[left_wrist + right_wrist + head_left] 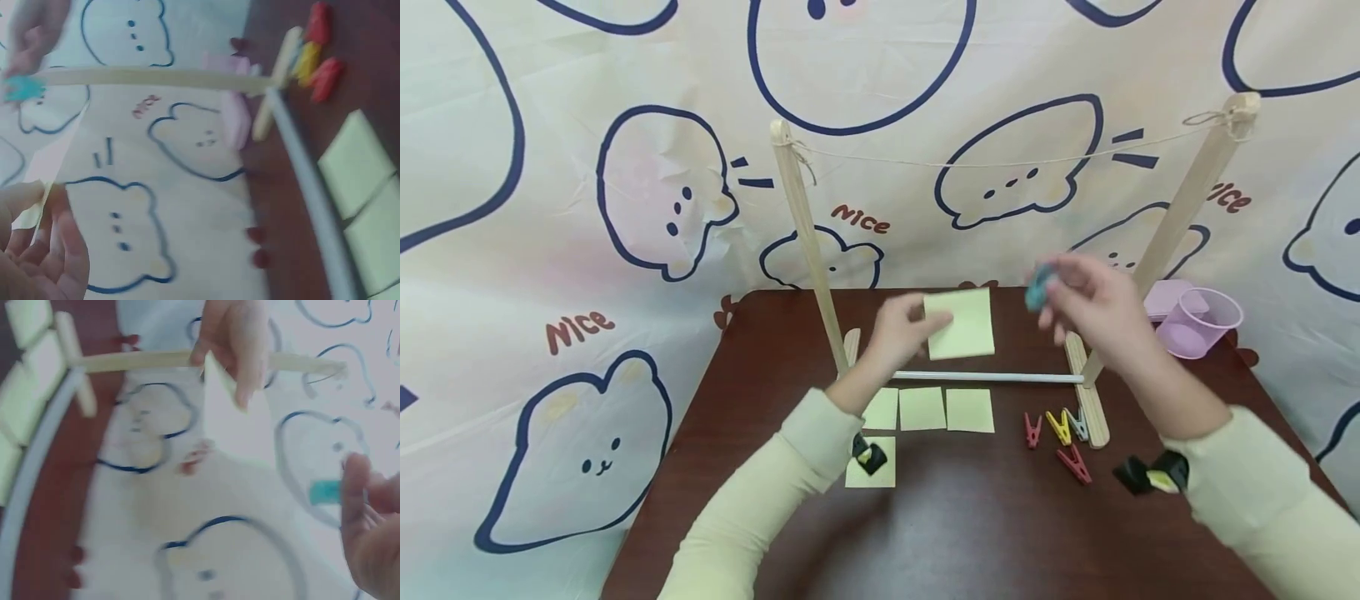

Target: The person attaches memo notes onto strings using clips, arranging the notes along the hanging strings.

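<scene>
My left hand [901,332] pinches a pale yellow sticky note [964,327] by its left edge, held up behind the white crossbar of a wooden frame. In the left wrist view that note [47,165] appears nearly edge-on between thumb and fingers. My right hand [1097,302] pinches a small teal clothespin [1039,287], blurred, to the right of the note and apart from it. The right wrist view shows the clothespin [326,492] poking out past the fingertips. Above both hands a thin string [917,164] runs between the two posts.
Several more sticky notes [922,408] lie on the brown table [970,533] in front of the crossbar [985,377]. Red, yellow and light blue clothespins [1059,427] lie near the right foot [1096,417]. A pink cup [1197,327] stands beyond the right post [1195,192]; the left post [808,242] rises opposite.
</scene>
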`<state>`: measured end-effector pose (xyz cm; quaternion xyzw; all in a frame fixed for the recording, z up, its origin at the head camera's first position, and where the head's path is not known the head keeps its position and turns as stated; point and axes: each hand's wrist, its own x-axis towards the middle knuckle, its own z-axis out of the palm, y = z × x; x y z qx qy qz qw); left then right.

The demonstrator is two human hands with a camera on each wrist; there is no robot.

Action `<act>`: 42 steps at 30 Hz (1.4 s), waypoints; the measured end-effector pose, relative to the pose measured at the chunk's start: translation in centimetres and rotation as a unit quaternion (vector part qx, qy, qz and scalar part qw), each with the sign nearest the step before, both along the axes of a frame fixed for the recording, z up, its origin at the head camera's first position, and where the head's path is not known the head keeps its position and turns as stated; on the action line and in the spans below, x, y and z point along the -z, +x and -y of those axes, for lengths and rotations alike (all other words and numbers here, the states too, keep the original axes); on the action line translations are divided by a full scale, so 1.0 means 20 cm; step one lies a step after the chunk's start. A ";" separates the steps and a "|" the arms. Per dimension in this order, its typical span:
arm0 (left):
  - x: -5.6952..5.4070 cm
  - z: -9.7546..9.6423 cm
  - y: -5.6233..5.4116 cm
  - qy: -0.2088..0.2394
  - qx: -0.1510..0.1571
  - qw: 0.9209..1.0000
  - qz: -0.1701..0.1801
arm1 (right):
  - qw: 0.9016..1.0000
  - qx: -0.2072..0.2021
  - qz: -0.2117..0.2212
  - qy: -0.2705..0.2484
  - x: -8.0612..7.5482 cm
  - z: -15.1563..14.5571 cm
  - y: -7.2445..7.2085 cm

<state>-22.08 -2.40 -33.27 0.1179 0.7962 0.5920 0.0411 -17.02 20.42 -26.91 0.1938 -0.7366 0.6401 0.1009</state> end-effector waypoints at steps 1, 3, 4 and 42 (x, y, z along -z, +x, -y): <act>-0.05 -0.01 -0.03 0.006 -0.004 1.000 -0.020 | 0.999 0.011 -0.028 -0.025 -0.08 0.04 -0.03; -0.15 -0.05 -0.07 0.023 -0.013 0.998 -0.053 | 0.995 0.038 -0.063 -0.062 -0.22 0.11 -0.09; -0.20 -0.07 -0.09 0.035 -0.015 0.997 -0.068 | 0.993 0.056 -0.082 -0.069 -0.29 0.14 -0.12; 0.02 0.14 0.07 -0.234 -0.072 0.961 -0.127 | 0.926 0.200 -0.227 0.226 0.05 0.03 -0.06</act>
